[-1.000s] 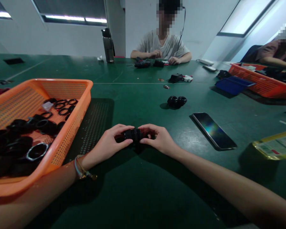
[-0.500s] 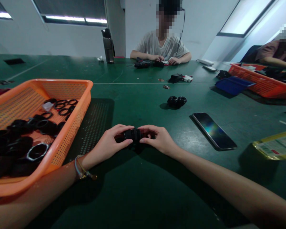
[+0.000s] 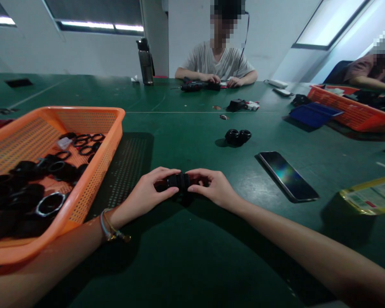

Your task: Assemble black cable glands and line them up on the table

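In the head view, my left hand (image 3: pixel 155 186) and my right hand (image 3: pixel 211 187) meet over the dark green table. Between them is a black ridged cylindrical fitting (image 3: pixel 179 182), lying on its side. Thumb and fingers of my left hand are closed round its left part. The right thumb and fingertips pinch its right end. My fingers cover both ends of the fitting, and its underside is in shadow. Beyond my hands, two round black fittings (image 3: pixel 238 136) stand side by side on the table.
An orange basket (image 3: pixel 107 141) of black rings and fittings stands at my left forearm. A phone (image 3: pixel 287 176) and a yellow-edged box (image 3: pixel 370 194) lie to the right. Farther off are a blue tray (image 3: pixel 316 114), another orange basket (image 3: pixel 356 112), a bottle (image 3: pixel 145 64) and two seated people.
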A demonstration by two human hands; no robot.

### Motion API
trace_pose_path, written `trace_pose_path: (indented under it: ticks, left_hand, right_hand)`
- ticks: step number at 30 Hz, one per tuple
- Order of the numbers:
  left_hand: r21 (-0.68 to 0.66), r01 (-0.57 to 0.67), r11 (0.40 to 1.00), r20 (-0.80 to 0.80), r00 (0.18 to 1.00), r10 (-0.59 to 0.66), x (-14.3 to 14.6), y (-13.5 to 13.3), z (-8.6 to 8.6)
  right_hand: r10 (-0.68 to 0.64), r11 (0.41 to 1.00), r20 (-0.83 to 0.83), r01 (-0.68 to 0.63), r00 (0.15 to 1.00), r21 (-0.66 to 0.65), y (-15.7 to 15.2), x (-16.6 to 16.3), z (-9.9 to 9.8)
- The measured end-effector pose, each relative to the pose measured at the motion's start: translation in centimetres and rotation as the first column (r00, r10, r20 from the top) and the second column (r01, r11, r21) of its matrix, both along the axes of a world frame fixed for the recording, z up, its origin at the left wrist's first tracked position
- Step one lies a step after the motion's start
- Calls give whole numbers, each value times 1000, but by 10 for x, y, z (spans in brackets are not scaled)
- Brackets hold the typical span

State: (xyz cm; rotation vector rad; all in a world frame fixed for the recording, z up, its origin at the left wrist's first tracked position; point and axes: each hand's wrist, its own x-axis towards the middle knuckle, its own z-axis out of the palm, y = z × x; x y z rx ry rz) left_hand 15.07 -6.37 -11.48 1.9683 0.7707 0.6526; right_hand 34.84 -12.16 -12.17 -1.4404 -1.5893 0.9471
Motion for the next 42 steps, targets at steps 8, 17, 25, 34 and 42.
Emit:
trace_pose_path:
  ticks: [8,17,25,34,42]
  left_hand:
    - [-6,-1,1000,0,1000,1,0,0,0]
    - [-4,6,1000,3,1000,-6,0,0,1]
    - [9,-4,1000,-3,1000,4,0,-1,1]
    - [-28,-10,1000,12,1000,10,0,0,2]
    - [-45,-13,999,14,1000,14,1,-1,4]
  right_hand:
    - [4,1000,11,-4,1000,10,0,1,-2]
    - [26,999,44,-28,999,39,0,2,-2]
    - [17,999,67,-20,998,35,0,1,-1]
    - [53,998,-5,-53,999,33,-1,3,-1]
    - [66,996,-20,-65,998,65,1,4,1]
